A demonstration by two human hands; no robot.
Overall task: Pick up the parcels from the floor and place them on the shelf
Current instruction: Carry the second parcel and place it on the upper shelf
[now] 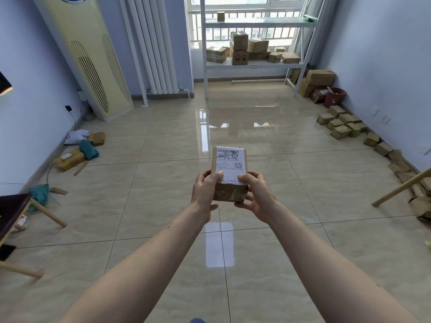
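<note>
Markings on the held parcel and one shelf box.
The parcel point(229, 173) carries a white label point(231, 163) with a barcode along its top edge, large handwritten black strokes below it, and a QR code at right; the printed lines are too small to read. A shelf box point(240, 57) shows two dark handling symbols, illegible.

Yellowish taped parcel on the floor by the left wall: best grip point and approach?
Judging from this view, come from above and pinch the yellowish parcel across its shorter width, near the middle. It lies flat with its broad labelled face up, and a green bag crowds its far end, so the long sides look most open for fingers.
</note>
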